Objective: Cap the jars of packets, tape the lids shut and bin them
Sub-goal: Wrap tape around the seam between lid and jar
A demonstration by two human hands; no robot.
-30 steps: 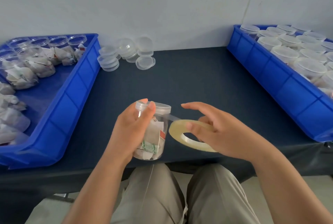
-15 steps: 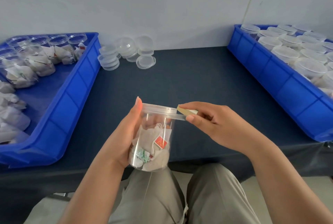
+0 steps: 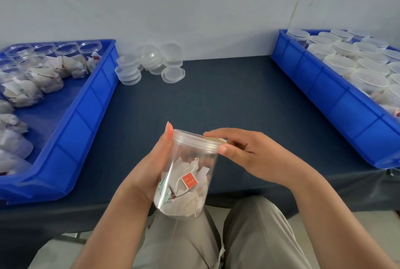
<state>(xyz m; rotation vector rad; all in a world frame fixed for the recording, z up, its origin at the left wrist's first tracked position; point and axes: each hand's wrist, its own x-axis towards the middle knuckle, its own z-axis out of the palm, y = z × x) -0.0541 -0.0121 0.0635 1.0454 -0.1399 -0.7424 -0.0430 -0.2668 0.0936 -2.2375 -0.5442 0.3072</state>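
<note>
Tape, pinched in the right hand, had moved up against the lid. The left hand gripped the jar over the worktop's near edge. Slack tape could wrinkle the seal.

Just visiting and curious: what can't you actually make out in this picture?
Head view:
Tape roll: only a sliver shows behind the right hand.
Jar lid: any tape on it is too clear to see.
Left bin and right bin: cut off by side edges.
Red tag: print too small.

Loose khaki-grey trousers, bare forearms
</note>
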